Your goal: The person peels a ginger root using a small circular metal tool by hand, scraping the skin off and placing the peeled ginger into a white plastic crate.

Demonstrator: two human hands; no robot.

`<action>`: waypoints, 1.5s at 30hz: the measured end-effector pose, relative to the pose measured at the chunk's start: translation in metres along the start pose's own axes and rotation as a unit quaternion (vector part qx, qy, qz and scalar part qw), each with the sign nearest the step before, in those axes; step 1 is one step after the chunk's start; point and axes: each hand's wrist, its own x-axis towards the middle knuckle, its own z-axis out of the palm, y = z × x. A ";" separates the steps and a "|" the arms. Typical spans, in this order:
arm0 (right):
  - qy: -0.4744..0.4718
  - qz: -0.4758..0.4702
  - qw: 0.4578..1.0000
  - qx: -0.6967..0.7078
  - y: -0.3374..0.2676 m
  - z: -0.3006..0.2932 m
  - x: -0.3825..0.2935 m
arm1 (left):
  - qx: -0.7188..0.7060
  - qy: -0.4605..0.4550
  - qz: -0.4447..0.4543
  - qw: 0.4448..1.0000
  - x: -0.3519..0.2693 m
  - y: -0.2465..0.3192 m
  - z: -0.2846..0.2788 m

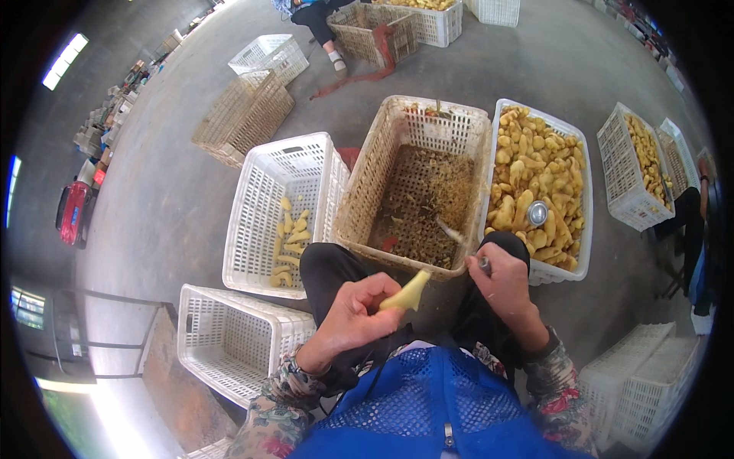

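My left hand [367, 310] grips a peeled piece of ginger root [406, 291], pale yellow with a narrow tip pointing away from me. To its right, my right hand [504, 281] is closed around the handle of a small knife-like tool [451, 230]. The tool's blade is blurred and reaches over the near right corner of a stained plastic crate [351, 221], whose bottom holds peel scraps [453, 186]. Left of that stands a white crate [235, 241] with several peeled ginger pieces [295, 235]. A white crate heaped with unpeeled ginger [530, 155] stands at the right.
A round metal object [538, 213] rests on the unpeeled ginger. One white crate [226, 338] lies tipped at my left, and a brown-stained crate [246, 115] stands farther off. People sit beside crates at the far side [318, 26] and right [691, 218]. Stacked crates [642, 378] stand behind right.
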 end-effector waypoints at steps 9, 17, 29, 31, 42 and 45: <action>-0.135 0.045 0.931 0.336 -0.035 0.012 0.001 | 0.048 0.023 -0.048 0.997 0.008 -0.022 -0.005; 0.003 0.139 0.936 0.323 0.013 -0.029 -0.006 | 0.044 0.271 0.037 0.961 0.008 -0.035 -0.093; 0.217 0.225 0.920 -0.235 0.208 -0.086 -0.091 | 0.531 0.350 -0.069 0.769 0.029 -0.067 -0.167; 0.210 0.196 0.925 -0.248 0.195 -0.092 -0.094 | 0.569 0.312 0.035 0.760 0.046 -0.064 -0.143; 0.160 0.139 0.960 -0.185 0.115 -0.115 -0.121 | 0.614 -0.062 0.458 0.640 0.130 -0.036 0.167; 0.129 0.101 0.972 -0.171 0.087 -0.114 -0.108 | 0.625 -0.083 0.465 0.622 0.137 -0.046 0.176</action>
